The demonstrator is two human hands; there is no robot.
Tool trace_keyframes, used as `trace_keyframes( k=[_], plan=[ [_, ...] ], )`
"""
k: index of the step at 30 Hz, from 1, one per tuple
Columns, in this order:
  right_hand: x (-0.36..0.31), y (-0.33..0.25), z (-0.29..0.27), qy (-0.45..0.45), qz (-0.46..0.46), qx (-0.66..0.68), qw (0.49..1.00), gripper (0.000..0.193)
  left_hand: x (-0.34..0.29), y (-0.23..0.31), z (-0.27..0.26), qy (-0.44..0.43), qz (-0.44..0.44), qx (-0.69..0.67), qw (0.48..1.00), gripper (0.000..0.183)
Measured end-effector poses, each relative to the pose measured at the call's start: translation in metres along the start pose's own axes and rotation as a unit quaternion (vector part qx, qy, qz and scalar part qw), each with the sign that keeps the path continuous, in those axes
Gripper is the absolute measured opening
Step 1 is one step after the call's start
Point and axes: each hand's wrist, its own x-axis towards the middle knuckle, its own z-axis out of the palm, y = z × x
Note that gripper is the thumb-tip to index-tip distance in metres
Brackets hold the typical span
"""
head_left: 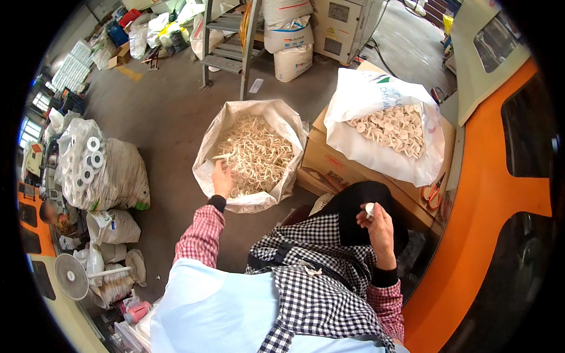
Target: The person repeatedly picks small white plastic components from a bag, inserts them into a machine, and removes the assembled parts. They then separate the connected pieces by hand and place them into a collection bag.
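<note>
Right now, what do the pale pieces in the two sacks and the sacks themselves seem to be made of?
Branched pieces and round pieces: probably moulded plastic, cream, matte, uniform in shape. Floor sack and sack on the box: apparently woven plastic, white, crinkled, stiff folds.

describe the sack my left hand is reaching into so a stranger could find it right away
Start at the cardboard box on the right, topped by a white bag of round pieces. Just left of it, on the grey floor, stands the open sack, where the left hand reaches. It alone holds pale, branching plastic strips.
</note>
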Motion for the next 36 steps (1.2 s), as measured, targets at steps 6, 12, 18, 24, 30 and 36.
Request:
trace_keyframes(
  k=[6, 12, 18, 24, 30, 36],
  plan=[
    [0.0, -0.008, 0.02, 0.058, -0.172, -0.188, 0.965, 0.02, 0.002, 0.036, 0.027, -0.065, 0.035, 0.194, 0.978, 0.041],
    [-0.011, -0.043, 0.039, 0.071, -0.41, -0.402, 0.816, 0.059, -0.134, 0.275, 0.057, -0.555, -0.083, -0.345, 0.752, 0.032],
    [-0.032, -0.052, 0.029, 0.057, -0.438, -0.443, 0.78, 0.06, -0.159, 0.323, 0.062, -0.579, 0.042, -0.361, 0.73, 0.027],
    [-0.042, -0.055, 0.025, 0.07, -0.494, -0.432, 0.752, 0.054, -0.172, 0.331, 0.052, -0.576, 0.051, -0.358, 0.733, 0.029],
    [-0.051, -0.069, 0.032, 0.099, -0.474, -0.42, 0.768, 0.056, -0.179, 0.331, 0.05, -0.527, 0.13, -0.377, 0.751, 0.042],
    [-0.052, -0.063, 0.025, 0.066, -0.469, -0.417, 0.776, 0.056, -0.178, 0.333, 0.05, -0.495, 0.201, -0.352, 0.768, 0.041]
  ],
)
